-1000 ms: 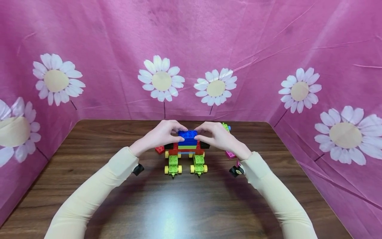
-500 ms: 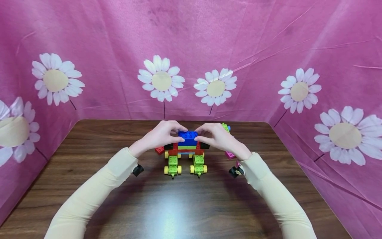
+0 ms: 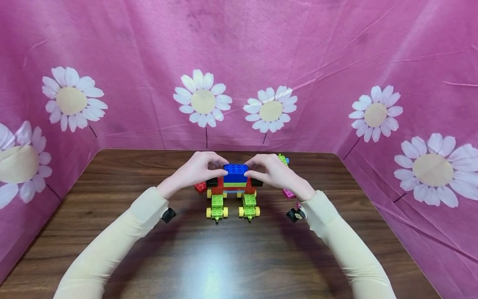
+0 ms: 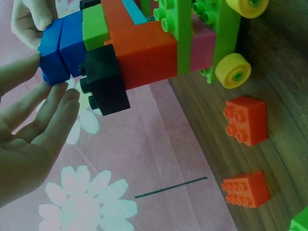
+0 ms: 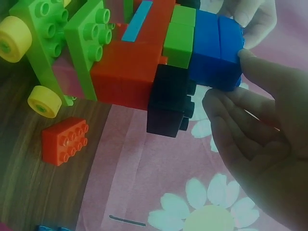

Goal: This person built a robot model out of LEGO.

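Observation:
A built figure of toy building bricks [image 3: 235, 189] stands on yellow wheels, its two lime wheeled bases [image 3: 217, 203] facing me. Its top is two stacked blue bricks [image 3: 236, 174] over a lime layer, with red and black bricks lower down. My left hand [image 4: 29, 130] pinches the left end of the upper blue brick [image 4: 53, 60] between thumb and fingertips. At the opposite end my right hand [image 5: 269, 110] holds the same brick, thumb and index finger on its edges. In the left wrist view the right hand [image 4: 29, 19] shows beyond the bricks.
Loose red bricks [image 4: 248, 120] lie on the wooden table [image 3: 224, 249] left of the figure. To its right are another red brick [image 5: 65, 139], a pink brick [image 3: 288, 193] and lime pieces [image 3: 282, 159]. A pink flowered cloth [image 3: 239, 50] hangs behind the table.
My left hand and forearm have shifted slightly left, so more of the blue brick's left end shows. The right hand and the figure stay almost where they were.

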### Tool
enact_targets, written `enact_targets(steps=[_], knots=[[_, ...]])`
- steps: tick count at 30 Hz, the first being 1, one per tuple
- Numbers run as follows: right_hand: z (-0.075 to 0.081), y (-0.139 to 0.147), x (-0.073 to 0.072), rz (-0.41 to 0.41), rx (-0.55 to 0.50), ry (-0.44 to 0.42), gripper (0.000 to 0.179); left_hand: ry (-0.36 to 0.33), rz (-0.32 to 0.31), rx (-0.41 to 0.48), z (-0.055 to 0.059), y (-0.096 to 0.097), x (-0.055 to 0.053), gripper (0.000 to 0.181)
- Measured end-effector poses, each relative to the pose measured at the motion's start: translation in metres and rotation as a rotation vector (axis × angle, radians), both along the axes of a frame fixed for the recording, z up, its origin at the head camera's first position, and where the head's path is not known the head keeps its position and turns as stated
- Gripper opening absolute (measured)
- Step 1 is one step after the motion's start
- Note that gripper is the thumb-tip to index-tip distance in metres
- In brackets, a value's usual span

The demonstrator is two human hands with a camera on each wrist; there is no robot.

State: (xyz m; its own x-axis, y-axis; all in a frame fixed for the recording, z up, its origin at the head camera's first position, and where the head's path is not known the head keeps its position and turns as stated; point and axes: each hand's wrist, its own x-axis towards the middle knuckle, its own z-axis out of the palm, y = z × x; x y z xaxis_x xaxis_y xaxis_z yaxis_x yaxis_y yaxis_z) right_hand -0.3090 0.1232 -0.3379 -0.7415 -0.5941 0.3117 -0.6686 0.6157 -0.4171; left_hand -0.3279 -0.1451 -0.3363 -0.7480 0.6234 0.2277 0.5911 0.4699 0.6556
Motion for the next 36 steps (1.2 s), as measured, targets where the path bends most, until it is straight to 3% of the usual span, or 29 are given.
enact_targets(steps=[5,21,36], knots=[[0.0005,-0.0007,0.0008,0.002,0.003,0.003,0.027,-0.032,0.014,-0.023,0.0023,0.0027,0.0004,0.029],[0.0034,-0.0023,0.0,0.001,0.032,0.005,0.026,-0.084,0.034,0.018,-0.0019,0.0019,-0.0003,0.03],[0.0007,-0.0017,-0.0024,0.008,0.021,-0.021,0.026,-0.061,0.016,-0.023,0.0006,0.0019,0.002,0.034]])
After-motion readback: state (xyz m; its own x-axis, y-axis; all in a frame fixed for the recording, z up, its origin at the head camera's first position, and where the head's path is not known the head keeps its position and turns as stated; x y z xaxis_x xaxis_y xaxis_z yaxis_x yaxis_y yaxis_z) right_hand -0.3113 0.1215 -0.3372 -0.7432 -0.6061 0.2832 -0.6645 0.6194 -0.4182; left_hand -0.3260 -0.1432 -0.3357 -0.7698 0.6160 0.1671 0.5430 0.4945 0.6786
